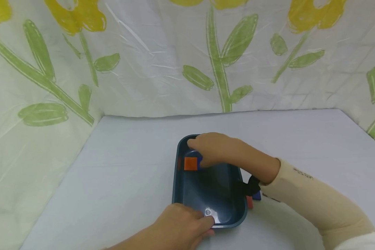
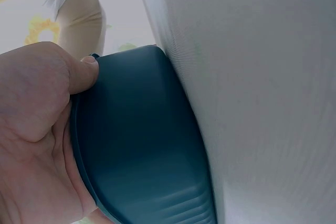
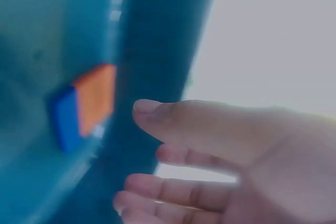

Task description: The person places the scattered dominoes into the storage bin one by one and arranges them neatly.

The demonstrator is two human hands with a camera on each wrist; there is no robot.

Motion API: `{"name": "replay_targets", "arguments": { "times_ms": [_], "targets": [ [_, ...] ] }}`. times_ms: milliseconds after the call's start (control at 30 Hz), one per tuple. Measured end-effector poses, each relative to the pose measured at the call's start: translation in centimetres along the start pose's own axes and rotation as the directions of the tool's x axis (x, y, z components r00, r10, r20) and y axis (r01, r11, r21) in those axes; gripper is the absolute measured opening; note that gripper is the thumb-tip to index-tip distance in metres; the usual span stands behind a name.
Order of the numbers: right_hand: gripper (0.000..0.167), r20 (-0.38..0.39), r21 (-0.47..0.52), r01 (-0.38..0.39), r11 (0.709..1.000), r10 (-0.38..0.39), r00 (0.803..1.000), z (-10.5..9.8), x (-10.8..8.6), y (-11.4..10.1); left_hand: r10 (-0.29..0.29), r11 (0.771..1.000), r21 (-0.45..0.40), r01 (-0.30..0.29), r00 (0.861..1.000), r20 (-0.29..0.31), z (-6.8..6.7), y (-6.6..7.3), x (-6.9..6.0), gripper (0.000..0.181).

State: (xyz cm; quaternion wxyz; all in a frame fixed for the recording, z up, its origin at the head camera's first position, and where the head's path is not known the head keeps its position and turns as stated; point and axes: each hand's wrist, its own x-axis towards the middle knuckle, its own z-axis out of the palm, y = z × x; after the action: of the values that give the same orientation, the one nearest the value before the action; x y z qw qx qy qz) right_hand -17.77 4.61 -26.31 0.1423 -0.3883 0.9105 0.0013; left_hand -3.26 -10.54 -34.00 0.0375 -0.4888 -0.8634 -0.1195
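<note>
A dark teal plastic tray [image 1: 203,191] lies on the white table with its long side pointing away from me. My left hand [image 1: 181,222] grips its near rim, the thumb over the edge; the left wrist view shows that thumb on the rim and the tray's outer wall [image 2: 147,129]. Over the tray's far end hovers my right hand [image 1: 217,147], holding nothing, its fingers extended in the right wrist view. Inside the tray, an orange square piece [image 3: 97,98] lies against a blue piece [image 3: 65,119]; my right hand partly hides the blue one in the head view.
Outside the tray on the right, a red piece [image 1: 249,202] and a dark blue piece [image 1: 257,196] lie on the table, partly covered by the black device [image 1: 251,186] at my right wrist. A flower-printed sheet [image 1: 162,69] stands behind the table.
</note>
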Motion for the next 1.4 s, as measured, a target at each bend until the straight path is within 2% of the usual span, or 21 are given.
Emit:
{"name": "replay_targets", "arguments": {
  "times_ms": [200, 367, 500, 633, 700, 833, 1000, 1133, 1267, 1400],
  "targets": [
    [0.034, -0.086, 0.056, -0.004, 0.998, 0.009, 0.996, -1.2, -4.2, 1.3, -0.018, 1.000, 0.001, 0.018, 0.999, 0.044, -0.2, 0.1, 0.1, 0.019],
    [0.032, -0.111, 0.058, -0.073, 0.996, 0.079, 0.991, -1.1, -7.5, 2.3, -0.051, 0.999, 0.001, 0.051, 0.993, 0.102, -0.4, 0.1, 0.2, 0.021],
    [0.036, -0.131, 0.022, -0.153, 0.988, 0.155, 0.979, -0.4, -9.1, 3.2, -0.066, 0.998, 0.007, 0.066, 0.991, 0.120, -0.4, 0.2, 0.2, 0.022],
    [0.036, -0.115, -0.008, -0.249, 0.968, 0.247, 0.962, 0.7, -10.0, 4.3, -0.057, 0.998, 0.001, 0.057, 0.993, 0.100, -0.4, 0.2, 0.2, 0.022],
    [0.037, -0.086, -0.020, -0.301, 0.953, 0.298, 0.951, 1.3, -10.4, 4.9, -0.046, 0.999, 0.002, 0.046, 0.996, 0.077, -0.3, 0.1, 0.1, 0.022],
    [0.038, -0.019, -0.054, -0.390, 0.919, 0.389, 0.921, 2.7, -11.1, 6.0, -0.041, 0.999, 0.006, 0.041, 0.997, 0.069, -0.4, 0.2, 0.2, 0.023],
    [0.036, 0.065, -0.063, -0.440, 0.896, 0.443, 0.894, 4.6, -11.5, 7.0, -0.056, 0.998, 0.012, 0.055, 0.993, 0.099, -0.4, 0.2, 0.3, 0.023],
    [0.034, 0.113, -0.031, -0.464, 0.885, 0.464, 0.879, 5.9, -11.4, 7.4, -0.050, 0.999, 0.010, 0.050, 0.995, 0.090, -0.4, 0.2, 0.2, 0.024],
    [0.029, 0.120, -0.014, -0.461, 0.887, 0.459, 0.880, 6.7, -11.2, 7.6, -0.031, 0.999, 0.011, 0.030, 0.999, 0.044, -0.2, 0.1, 0.1, 0.025],
    [0.024, 0.097, -0.019, -0.432, 0.902, 0.432, 0.897, 7.0, -11.2, 7.9, -0.021, 1.000, 0.019, 0.021, 1.000, 0.022, -0.1, 0.0, 0.1, 0.025]
  ]
}}
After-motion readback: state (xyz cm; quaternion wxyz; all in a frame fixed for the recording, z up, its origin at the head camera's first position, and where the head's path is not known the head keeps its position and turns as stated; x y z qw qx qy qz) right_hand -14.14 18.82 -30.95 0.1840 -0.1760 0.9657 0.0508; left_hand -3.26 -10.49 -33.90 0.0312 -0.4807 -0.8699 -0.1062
